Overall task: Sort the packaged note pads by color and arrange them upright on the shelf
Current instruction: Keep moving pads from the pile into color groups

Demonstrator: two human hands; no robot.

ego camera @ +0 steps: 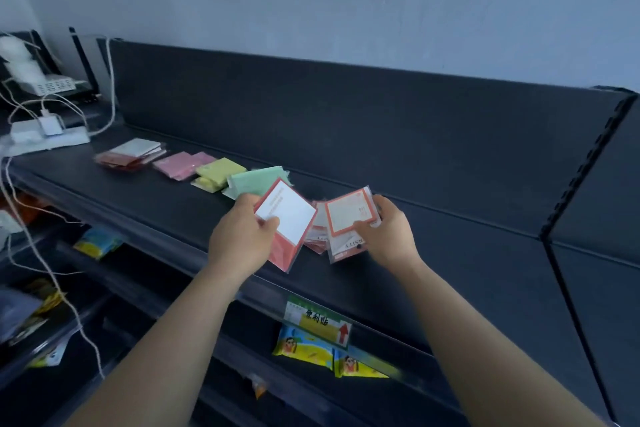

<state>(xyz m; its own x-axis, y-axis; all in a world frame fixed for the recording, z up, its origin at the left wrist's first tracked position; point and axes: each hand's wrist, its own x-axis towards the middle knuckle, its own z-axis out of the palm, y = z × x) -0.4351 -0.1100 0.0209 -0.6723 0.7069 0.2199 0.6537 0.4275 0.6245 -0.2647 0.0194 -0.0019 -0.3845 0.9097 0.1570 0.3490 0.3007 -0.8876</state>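
Note:
My left hand [242, 236] grips a red-edged packaged note pad [289, 218] with a white face, tilted above the dark shelf [166, 215]. My right hand [391, 236] holds a second red-framed note pad [348, 218] upright just to the right. Between them a few more red pads [317, 236] lie on the shelf. To the left, flat piles run along the shelf: green pads [256, 180], yellow pads [218, 172], pink pads [183, 165] and red-and-white pads [130, 154].
A white power strip with plugs and cables [48, 135] sits at the shelf's left end. A price label [317, 321] hangs on the shelf's front edge. Yellow snack packets [304, 345] lie on lower shelves. The shelf's back panel [346, 121] rises behind.

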